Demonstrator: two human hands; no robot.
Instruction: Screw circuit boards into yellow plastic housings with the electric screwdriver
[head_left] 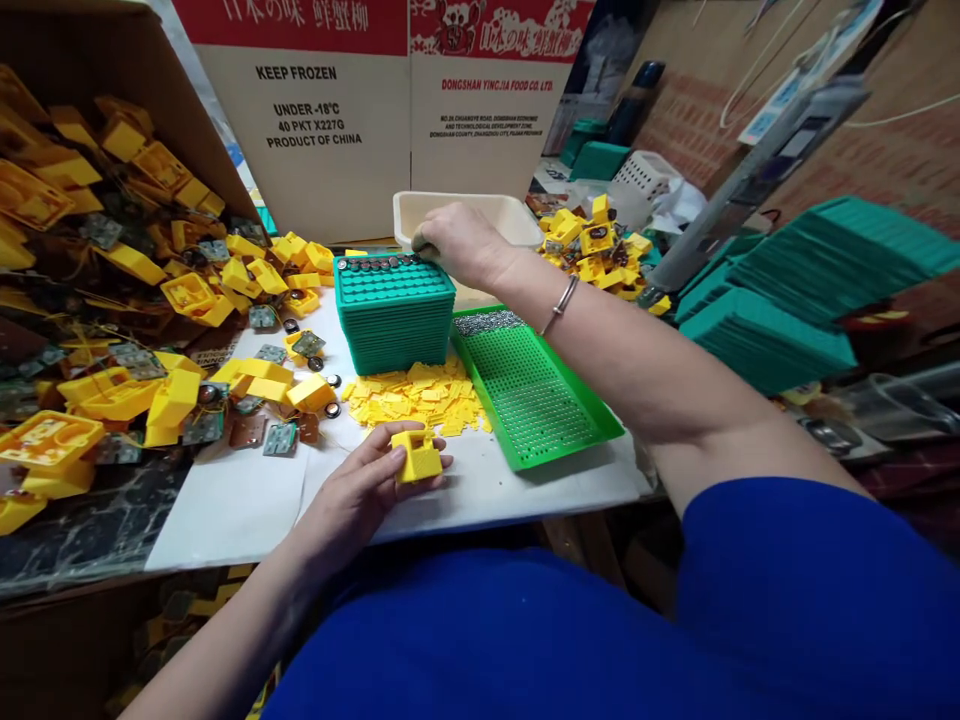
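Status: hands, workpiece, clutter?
Left hand holding yellow plastic housing. Right hand at far right corner of teal tray stack, grip unclear. Loose yellow plastic pieces between stack and left hand.

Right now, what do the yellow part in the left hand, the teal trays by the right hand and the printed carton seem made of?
Yellow part: probably molded plastic, satin; one even color, crisp edges.
Teal trays: likely plastic too, low sheen; thin identical rims, regular molded pockets.
Printed carton: looks like cardboard, mostly matte; flat panels, visible vertical seam.
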